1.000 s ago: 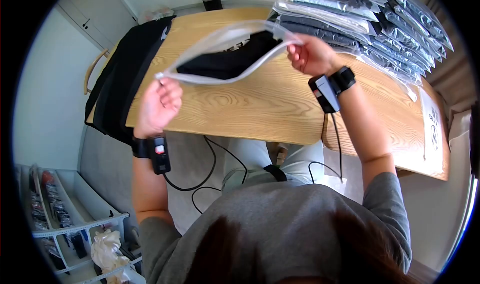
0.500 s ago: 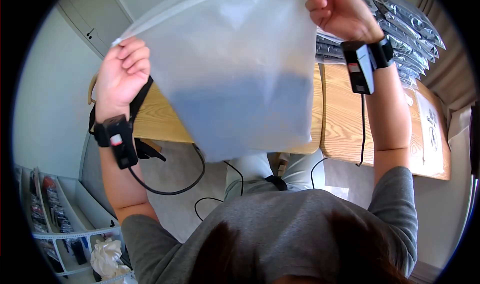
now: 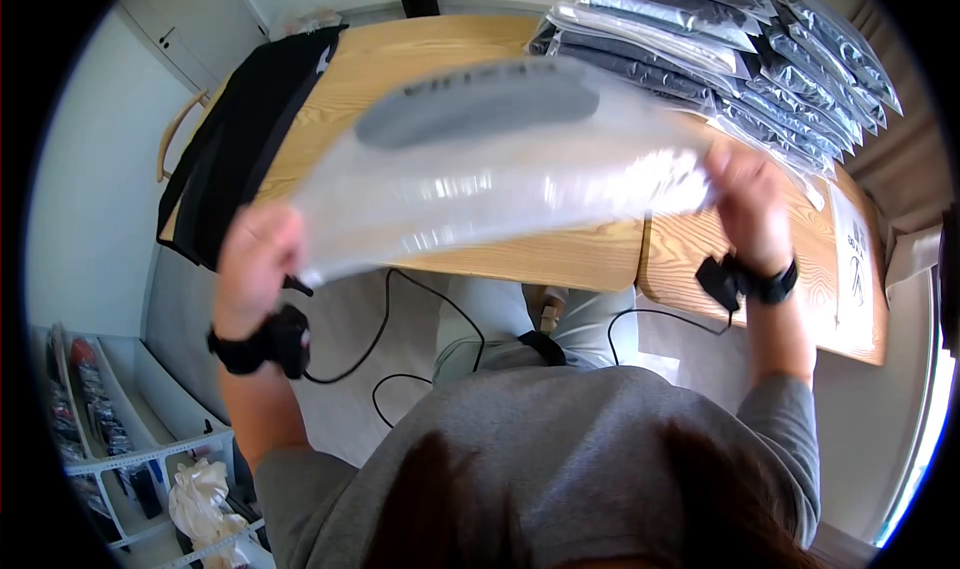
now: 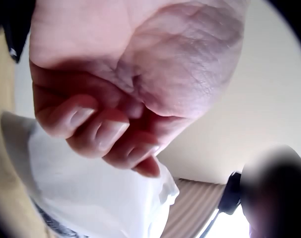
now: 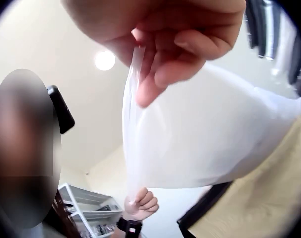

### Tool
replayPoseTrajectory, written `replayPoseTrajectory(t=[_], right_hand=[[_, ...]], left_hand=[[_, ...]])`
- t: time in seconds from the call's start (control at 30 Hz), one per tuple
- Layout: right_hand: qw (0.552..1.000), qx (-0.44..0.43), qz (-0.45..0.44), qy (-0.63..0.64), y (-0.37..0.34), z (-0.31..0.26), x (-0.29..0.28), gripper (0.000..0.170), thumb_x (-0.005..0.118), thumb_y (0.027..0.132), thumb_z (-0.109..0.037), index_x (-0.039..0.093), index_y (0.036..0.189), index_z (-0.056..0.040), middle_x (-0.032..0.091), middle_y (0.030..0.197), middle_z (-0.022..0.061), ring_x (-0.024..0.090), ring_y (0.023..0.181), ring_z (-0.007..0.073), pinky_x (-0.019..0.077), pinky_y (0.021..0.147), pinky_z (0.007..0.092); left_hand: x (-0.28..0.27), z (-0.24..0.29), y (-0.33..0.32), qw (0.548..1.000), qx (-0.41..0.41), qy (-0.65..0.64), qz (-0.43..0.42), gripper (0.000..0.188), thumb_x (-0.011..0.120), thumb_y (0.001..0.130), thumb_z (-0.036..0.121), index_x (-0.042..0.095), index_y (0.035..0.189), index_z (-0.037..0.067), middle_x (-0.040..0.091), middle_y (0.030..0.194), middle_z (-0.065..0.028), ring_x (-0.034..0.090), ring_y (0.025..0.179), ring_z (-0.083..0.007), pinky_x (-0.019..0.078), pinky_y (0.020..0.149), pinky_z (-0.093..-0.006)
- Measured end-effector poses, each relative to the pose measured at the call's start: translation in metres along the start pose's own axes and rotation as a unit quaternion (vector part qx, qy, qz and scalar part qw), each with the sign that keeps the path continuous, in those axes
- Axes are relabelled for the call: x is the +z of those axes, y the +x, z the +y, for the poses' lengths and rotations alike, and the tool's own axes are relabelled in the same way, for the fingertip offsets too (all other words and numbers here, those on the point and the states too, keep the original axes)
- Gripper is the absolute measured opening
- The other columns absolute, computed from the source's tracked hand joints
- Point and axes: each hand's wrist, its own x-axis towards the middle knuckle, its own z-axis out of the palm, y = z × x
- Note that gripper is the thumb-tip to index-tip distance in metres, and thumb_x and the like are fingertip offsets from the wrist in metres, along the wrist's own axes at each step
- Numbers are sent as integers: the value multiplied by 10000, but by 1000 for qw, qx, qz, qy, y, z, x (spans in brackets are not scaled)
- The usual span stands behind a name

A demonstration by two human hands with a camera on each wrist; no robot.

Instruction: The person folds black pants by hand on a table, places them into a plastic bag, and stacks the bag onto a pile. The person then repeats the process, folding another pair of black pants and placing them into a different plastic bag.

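Observation:
A translucent plastic bag (image 3: 480, 189) is stretched between both hands over the wooden table, with a dark folded item (image 3: 480, 109) inside its far part. My left hand (image 3: 258, 264) grips the bag's near left corner; in the left wrist view the left hand (image 4: 125, 89) has its fingers curled, with the white bag (image 4: 91, 183) beyond them. My right hand (image 3: 750, 204) holds the right corner. Seen from the right wrist, the right hand (image 5: 165, 49) pinches the bag's edge (image 5: 133, 114) between thumb and fingers.
Bagged garments (image 3: 650, 49) are stacked high at the table's back right. A black garment (image 3: 245, 134) drapes over the left end of the table (image 3: 400, 44). A flat printed bag (image 3: 852, 259) lies at the right. Bins (image 3: 150, 419) stand low at the left, and cables hang by the lap.
The bag rose upright in front of the table, then came down to a flatter slant, its held edge now nearer the body. Both hands have lowered, still gripping the corners.

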Motion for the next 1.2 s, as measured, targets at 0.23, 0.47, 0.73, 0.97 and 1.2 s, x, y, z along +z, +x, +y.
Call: replayPoseTrajectory(t=[0.23,0.47,0.73,0.97,1.2], right_hand=[[917,175,-202,-295,-70,83,-25,253,625,877,-170,629,715,25,606,654,106,599,649,227,476,648,293],[815,0,-114,-568,-36,111,6,776,690,706,-100,341,1399,-102,358,1417,193,439,1255,304,390,1007,408],[633,-191,-276,-697,6,118,22,684,546,834,-124,268,1455,-199,255,1518,43,272,1387,193,261,1108,422],[800,-33,-419,-428,14,130,-1,549,518,900,-132,343,1421,-135,302,1495,74,183,1417,227,175,1142,424],[898,81,-291,-320,3,109,5,675,659,818,-132,342,1412,-79,378,1430,169,303,1354,337,287,1104,392]], left_hand=[[13,-126,-63,959,-254,-19,-123,316,514,937,250,613,777,-3,510,629,-33,467,594,-133,373,587,-267],[43,-117,-12,843,166,511,-20,649,725,693,80,481,1293,56,487,1305,-133,467,1194,-277,382,995,-388],[59,-138,23,766,304,537,-180,551,661,759,137,514,1289,111,472,1380,-25,413,1297,-212,345,1057,-400],[55,-139,23,862,221,409,-203,381,540,869,165,560,1243,96,545,1314,-47,456,1272,-239,318,1066,-413],[53,-136,24,928,161,292,-167,303,549,868,184,631,1134,66,620,1210,-76,501,1239,-242,326,1057,-415]])
